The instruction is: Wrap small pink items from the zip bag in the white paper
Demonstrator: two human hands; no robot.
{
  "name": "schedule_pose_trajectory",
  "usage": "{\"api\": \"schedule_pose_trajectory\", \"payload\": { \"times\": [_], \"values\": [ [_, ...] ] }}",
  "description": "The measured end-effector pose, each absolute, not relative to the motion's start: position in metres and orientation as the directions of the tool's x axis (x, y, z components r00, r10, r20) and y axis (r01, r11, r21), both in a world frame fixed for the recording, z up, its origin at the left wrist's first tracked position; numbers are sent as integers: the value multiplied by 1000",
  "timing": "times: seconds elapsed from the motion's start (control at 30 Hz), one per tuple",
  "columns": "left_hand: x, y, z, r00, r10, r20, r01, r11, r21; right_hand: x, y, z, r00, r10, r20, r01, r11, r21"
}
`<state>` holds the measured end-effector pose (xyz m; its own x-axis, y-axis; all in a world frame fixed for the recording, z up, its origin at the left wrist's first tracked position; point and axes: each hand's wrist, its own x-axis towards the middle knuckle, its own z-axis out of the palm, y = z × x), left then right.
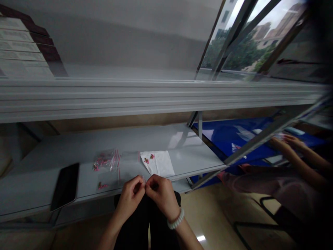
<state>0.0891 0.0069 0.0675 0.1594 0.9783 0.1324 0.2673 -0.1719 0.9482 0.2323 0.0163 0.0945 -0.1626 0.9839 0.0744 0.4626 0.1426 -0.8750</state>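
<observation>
My left hand (133, 194) and my right hand (161, 193) meet at the fingertips just in front of the table's near edge. Both are closed in a pinch. Something small and clear seems to show between them, too small to name. Behind my hands lies a white sheet (162, 164), paper or cloth, with a few small pink and gold pieces (149, 158) on it. Left of it, clear zip bags (105, 160) hold similar pink pieces. Closer to the edge is a flat clear bag (108, 180) with a few pink pieces in it.
A black tablet or phone (65, 186) lies on the grey table (179, 135) at left, reaching the front edge. A metal shelf beam (156, 97) crosses above. At right, another person's hands (284, 140) work over a blue table (215, 133), past a slanted post (260, 140).
</observation>
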Motion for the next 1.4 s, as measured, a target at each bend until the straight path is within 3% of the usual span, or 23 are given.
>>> {"api": "schedule_pose_trajectory", "payload": {
  "times": [0.33, 0.7, 1.0, 1.1, 1.2, 1.33, 1.4],
  "values": [
    [90, 2, 54, 46, 995, 94, 140, -99, 985, 217, 10, 96, -90, 985, 145, 547, 170, -819],
    [92, 2, 51, 50, 996, 71, 29, -73, 997, 212, 2, 97, -17, 985, 174, 544, 155, -824],
    [96, -3, 66, 164, 982, 91, 125, -112, 986, 223, 5, 98, 80, 972, 220, 540, 143, -830],
    [94, -2, 70, 159, 985, 63, 129, -84, 988, 228, 11, 100, 39, 978, 206, 536, 153, -830],
    [86, 5, 74, 94, 994, 63, 245, -84, 966, 226, 14, 101, -24, 979, 202, 573, 179, -800],
    [72, 10, 83, 134, 987, 84, 398, -132, 908, 221, 18, 103, -74, 977, 201, 580, 206, -788],
    [67, 8, 88, 104, 983, 150, 468, -182, 865, 220, 22, 104, -105, 973, 208, 545, 231, -806]
  ]
}}
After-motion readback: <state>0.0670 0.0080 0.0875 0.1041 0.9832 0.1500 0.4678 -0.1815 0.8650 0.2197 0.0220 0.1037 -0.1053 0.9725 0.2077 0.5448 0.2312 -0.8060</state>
